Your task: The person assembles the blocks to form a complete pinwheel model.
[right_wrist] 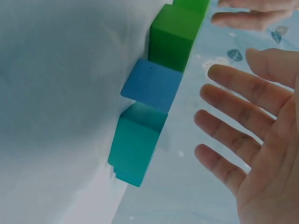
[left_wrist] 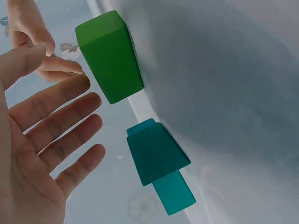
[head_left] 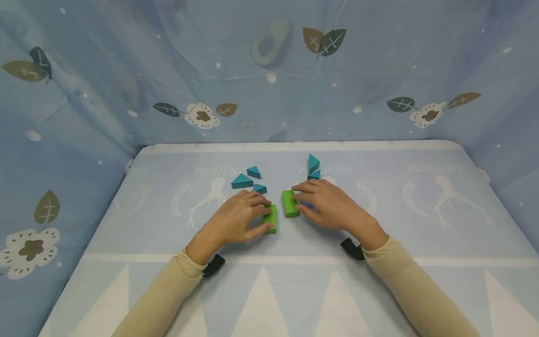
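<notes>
My left hand (head_left: 237,219) hovers beside a green rectangular block (head_left: 272,221), which lies on the table. In the left wrist view its fingers (left_wrist: 70,112) are spread and grip nothing; that green block (left_wrist: 112,58) is apart from them. My right hand (head_left: 330,203) is over a second green block (head_left: 289,204) and a blue block (head_left: 308,204), which it partly covers. From the right wrist, the green block (right_wrist: 173,37) and the blue block (right_wrist: 153,85) show in a row. The right fingers (right_wrist: 233,130) are loose, with nothing in them.
Several teal triangular blocks lie behind the hands: a larger one (head_left: 242,181) and smaller ones (head_left: 254,172) at left, a tall one (head_left: 313,163) at right. A patterned cloth covers the table (head_left: 126,224). A blue printed curtain (head_left: 269,70) hangs behind and at the sides.
</notes>
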The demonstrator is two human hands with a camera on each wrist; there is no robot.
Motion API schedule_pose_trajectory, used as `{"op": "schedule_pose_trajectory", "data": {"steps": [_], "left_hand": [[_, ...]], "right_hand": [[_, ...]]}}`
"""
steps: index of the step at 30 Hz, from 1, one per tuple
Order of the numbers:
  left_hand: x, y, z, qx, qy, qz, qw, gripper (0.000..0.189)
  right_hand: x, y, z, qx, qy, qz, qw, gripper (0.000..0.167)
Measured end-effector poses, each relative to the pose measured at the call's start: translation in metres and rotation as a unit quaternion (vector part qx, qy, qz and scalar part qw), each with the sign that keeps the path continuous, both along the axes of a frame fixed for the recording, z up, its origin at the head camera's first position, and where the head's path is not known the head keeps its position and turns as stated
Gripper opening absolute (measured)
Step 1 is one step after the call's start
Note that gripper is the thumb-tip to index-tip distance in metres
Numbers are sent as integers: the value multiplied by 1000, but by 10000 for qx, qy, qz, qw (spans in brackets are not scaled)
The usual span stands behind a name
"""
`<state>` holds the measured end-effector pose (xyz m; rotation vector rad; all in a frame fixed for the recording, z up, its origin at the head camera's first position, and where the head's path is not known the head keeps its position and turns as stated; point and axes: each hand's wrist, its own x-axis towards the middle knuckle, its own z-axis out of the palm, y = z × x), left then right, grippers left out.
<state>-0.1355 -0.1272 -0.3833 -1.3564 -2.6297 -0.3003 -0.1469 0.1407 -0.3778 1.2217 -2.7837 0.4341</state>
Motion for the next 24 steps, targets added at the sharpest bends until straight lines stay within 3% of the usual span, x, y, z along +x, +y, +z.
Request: {"op": "schedule_pose_trajectory", "data": {"steps": [10, 19, 24], "left_hand": [[2, 3, -4, -157, 33, -52, 9999, 35], [4, 1, -1, -199, -620, 139, 9978, 40], [2, 2, -3, -150, -735, 67, 9972, 37]], "right_hand": [[4, 1, 2, 434, -515, 276, 9973, 38], [5, 3, 3, 596, -999, 166, 9931, 43], [4, 4, 2, 626, -1014, 97, 9928, 42]]}}
